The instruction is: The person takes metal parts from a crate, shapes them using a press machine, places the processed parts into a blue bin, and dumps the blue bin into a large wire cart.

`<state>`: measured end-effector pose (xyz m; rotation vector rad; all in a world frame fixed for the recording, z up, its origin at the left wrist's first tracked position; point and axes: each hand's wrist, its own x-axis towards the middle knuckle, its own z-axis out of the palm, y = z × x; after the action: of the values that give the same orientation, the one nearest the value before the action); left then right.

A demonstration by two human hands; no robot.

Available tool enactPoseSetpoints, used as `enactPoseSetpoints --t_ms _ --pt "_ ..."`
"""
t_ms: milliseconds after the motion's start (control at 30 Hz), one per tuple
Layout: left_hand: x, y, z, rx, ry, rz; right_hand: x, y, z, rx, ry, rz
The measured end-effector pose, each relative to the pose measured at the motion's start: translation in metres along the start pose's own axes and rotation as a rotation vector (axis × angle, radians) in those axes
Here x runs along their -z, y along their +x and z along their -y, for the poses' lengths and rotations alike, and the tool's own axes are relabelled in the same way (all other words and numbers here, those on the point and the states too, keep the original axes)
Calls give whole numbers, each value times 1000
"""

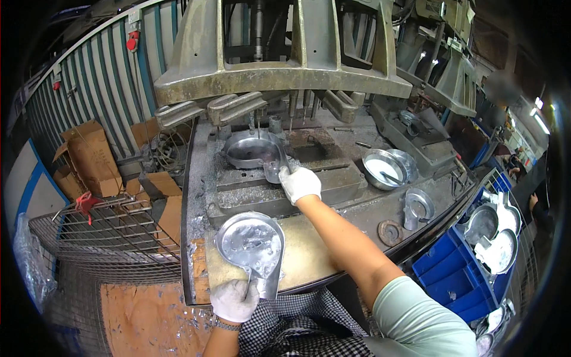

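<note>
My left hand (235, 300), in a white glove, is closed at the lower edge of a round silver metal casting (247, 238) with a straight neck. The casting is over the near edge of the press table, its dished face up. A thin metal strip or edge shows by the fingers. My right hand (300, 184), also gloved, reaches forward to a second metal casting (253, 146), ring-shaped with a neck, on the press bed. Its fingers close on the neck's right side; some fingertips are hidden.
Above the bed hangs the heavy press head (285, 82). To the right are a metal bowl (383, 169) of white liquid with a brush-like tool, a ring-shaped part (418, 205) and a rusty ring (390, 232). A blue crate (455, 268) with castings stands right, a wire cage (113, 238) left.
</note>
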<state>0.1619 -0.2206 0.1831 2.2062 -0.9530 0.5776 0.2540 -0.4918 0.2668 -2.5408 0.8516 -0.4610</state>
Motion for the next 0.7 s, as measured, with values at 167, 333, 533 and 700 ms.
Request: enactPoseSetpoints --t_ms 167,333,533,700 --pt "2 2 -1 -30 26 0 7 4 1 -26 -5 -30" --pt "1 2 -4 21 -39 -13 7 -2 5 -6 -15 23" --pt "-3 2 -4 -2 41 -52 2 8 3 -10 -45 27" --pt "-4 0 -5 23 58 -14 0 18 -4 65 -22 18"
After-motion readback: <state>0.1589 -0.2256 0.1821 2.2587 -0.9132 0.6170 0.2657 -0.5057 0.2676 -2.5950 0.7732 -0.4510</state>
